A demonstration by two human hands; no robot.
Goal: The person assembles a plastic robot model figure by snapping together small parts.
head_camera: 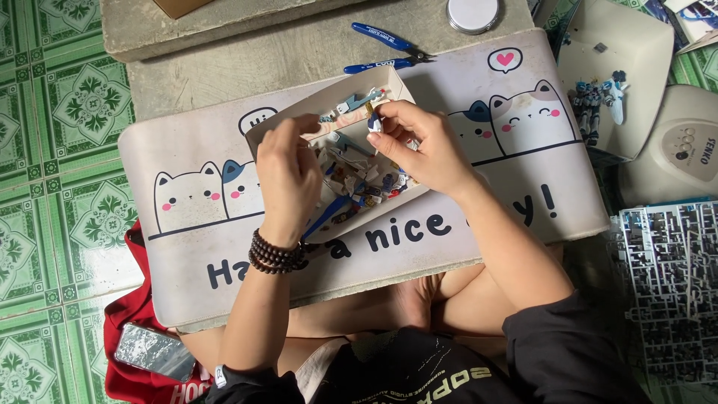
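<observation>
Blue-and-white plastic model piece point(374, 121) is sitting pinched between right hand point(422, 146) fingertips above a shallow cardboard box point(329, 101) of small angular parts, while left hand point(288, 172) is curling loosely over them, its hold hidden.

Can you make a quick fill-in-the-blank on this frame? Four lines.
1. Both hands work over a shallow cardboard ____ of small plastic parts.
2. The right hand pinches a small blue and ____ piece.
3. The left hand wears a dark beaded ____ at the wrist.
4. The nippers have ____ handles.

Missing: box; white; bracelet; blue
</observation>
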